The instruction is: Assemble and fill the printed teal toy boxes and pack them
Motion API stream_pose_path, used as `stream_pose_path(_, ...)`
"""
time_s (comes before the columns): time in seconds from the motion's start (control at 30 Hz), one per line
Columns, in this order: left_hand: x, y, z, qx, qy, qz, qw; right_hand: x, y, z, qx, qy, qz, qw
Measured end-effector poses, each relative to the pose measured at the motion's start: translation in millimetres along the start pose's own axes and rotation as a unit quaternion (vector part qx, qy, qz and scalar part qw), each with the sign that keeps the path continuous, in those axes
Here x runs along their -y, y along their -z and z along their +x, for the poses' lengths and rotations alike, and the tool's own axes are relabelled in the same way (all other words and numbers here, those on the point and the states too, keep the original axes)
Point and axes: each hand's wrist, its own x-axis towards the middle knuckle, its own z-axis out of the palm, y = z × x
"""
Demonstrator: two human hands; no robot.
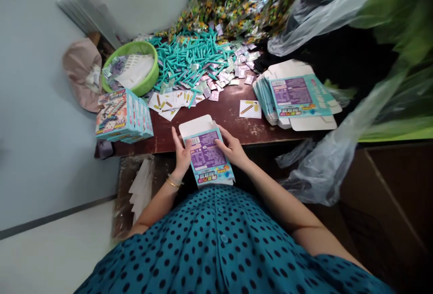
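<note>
In front of my body, at the table's near edge, is a flattish cardboard box (209,154) with a purple and turquoise printed side and its white flap raised at the far end. My left hand (183,155) grips its left edge, thumb on the printed face. From the other side, my right hand (233,149) holds the right edge, its thumb also on the print. Just beyond, a small printed card (250,109) lies on the table. To the right, a stack of similar flattened boxes (294,95) rests with flaps sticking out.
Finished-looking boxes (123,116) stand at the table's left. Behind them is a green basin (154,71) with papers and sachets. Turquoise sticks (192,55), small sachets (232,75) and instruction cards (165,107) cover the back. Clear plastic bags (318,172) hang at right.
</note>
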Motion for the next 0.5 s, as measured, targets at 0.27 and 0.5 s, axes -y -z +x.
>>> stream_pose_path(0.27,4.5,3.8,-17.1,0.045,0.039,0.061,0.996,-26.7,19.1,-17.7,0.029,-0.038,0.02,0.999)
stream_pose_path(0.5,5.3,-14.2,6.2,0.167,0.363,-0.115,0.909,-6.8,61.7,35.4,0.116,0.049,-0.156,0.98)
